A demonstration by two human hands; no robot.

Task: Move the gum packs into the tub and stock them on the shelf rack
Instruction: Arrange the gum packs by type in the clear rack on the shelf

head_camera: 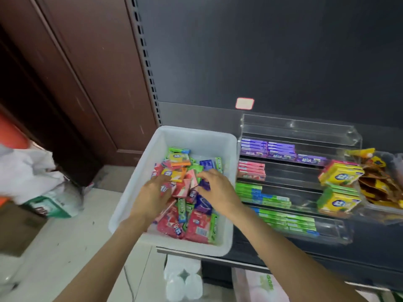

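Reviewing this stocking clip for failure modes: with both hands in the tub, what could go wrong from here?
1. The tub juts past the shelf edge at its near corner; pressing on that side might tip it.
2. Colours are mixed in the gum packs, while the clear rack is sorted by colour, so a pack may land in the wrong row.
3. The left hand and right hand dig close together, so packs could be flicked out.
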